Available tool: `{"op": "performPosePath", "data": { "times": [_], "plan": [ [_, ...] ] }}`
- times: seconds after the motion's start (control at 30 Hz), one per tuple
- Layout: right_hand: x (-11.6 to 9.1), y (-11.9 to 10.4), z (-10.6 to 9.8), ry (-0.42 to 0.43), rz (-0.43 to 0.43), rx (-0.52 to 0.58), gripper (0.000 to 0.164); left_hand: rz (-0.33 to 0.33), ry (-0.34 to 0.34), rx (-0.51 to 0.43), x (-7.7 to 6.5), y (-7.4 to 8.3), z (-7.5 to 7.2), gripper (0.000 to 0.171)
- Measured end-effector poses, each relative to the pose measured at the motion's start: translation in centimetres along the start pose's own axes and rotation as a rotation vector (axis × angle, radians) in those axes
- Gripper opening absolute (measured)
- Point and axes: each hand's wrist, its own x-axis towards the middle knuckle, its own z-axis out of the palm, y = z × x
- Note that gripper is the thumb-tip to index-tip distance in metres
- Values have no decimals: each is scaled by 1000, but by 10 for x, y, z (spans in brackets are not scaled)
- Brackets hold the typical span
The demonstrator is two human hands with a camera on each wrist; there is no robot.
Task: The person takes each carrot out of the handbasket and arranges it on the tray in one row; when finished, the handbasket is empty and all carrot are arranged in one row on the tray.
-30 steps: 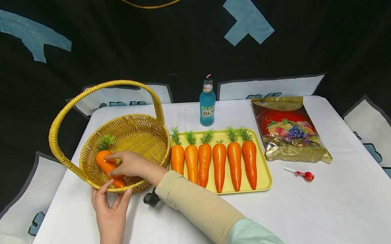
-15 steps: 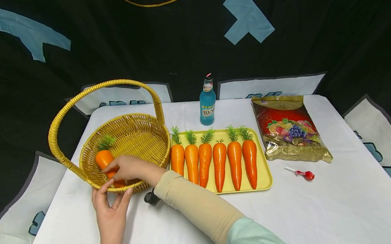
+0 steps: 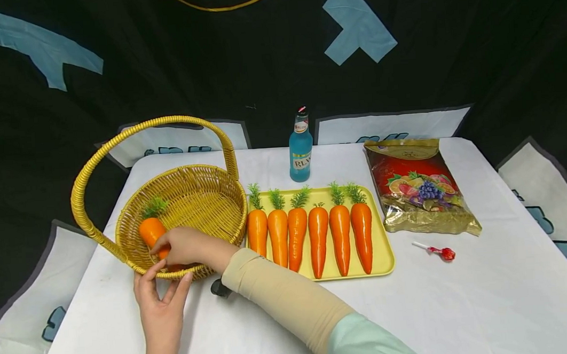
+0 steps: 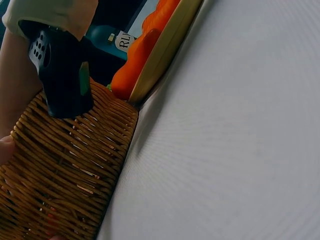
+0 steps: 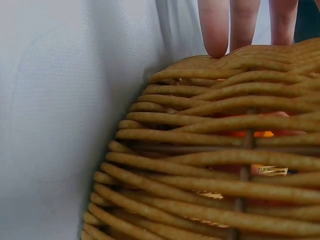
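A yellow wicker basket (image 3: pixel 212 191) with a tall hooped handle stands at the table's left; its woven wall fills much of both wrist views. Inside, against the left side, leans a carrot (image 3: pixel 151 230) with a green top. My right hand (image 3: pixel 187 247) reaches over the near rim, its fingers curled about the carrot's lower part, which is mostly covered. At the front rim my left hand (image 3: pixel 160 306) grips the basket from outside. In the right wrist view the left hand's fingers (image 5: pixel 215 30) touch the wickerwork.
Right of the basket lies a yellow tray (image 3: pixel 385 260) with several carrots (image 3: pixel 319 239) in a row. Behind it stands a blue bottle (image 3: pixel 301 154). A shiny snack bag (image 3: pixel 421 191) and a red lollipop (image 3: pixel 445 254) lie farther right. A black wrist device (image 4: pixel 62 75) hangs near the basket.
My right hand has slid slightly down along the carrot toward the near rim, uncovering more of its upper part. The left hand and the basket have stayed in place.
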Motion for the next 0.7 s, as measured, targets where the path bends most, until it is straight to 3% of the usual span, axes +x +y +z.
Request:
{"op": "performPosePath", "data": {
  "times": [0.23,0.7],
  "plan": [
    [-4,3,-6,54,30,38,34,-32,-13,49,1,1,-1,56],
    [-34,12,-37,205,-74,230,33,-65,-11,45,0,2,0,58]
  ]
}}
